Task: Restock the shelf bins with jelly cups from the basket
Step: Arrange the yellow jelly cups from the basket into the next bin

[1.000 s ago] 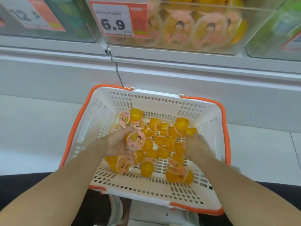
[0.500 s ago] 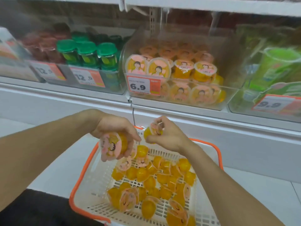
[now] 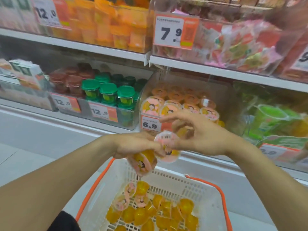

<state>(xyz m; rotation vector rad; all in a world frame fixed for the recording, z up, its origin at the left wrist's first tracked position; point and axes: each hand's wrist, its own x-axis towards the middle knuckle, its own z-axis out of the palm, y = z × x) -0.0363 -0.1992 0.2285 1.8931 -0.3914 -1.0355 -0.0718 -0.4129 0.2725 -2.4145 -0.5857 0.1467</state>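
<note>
Left hand (image 3: 133,145) grips one jelly cup (image 3: 143,161); right hand (image 3: 196,139) pinches another cup (image 3: 167,148), both above the basket (image 3: 208,194), before the shelf bin (image 3: 181,104).

Basket (image 3: 168,180) below the shelf bin (image 3: 180,104)

I see both hands just above the basket, in front of the bin; loose jelly cups (image 3: 150,214) lie in the basket.

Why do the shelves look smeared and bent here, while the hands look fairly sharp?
Head view: motion blur smears the upper bins, worst at the top right; the 7.9 price tag stays readable. The left hand and right hand, holding jelly cups, are sharper. Wide-angle distortion bows the shelf edges. Lighting is even, with soft glare on clear bin fronts.
</note>
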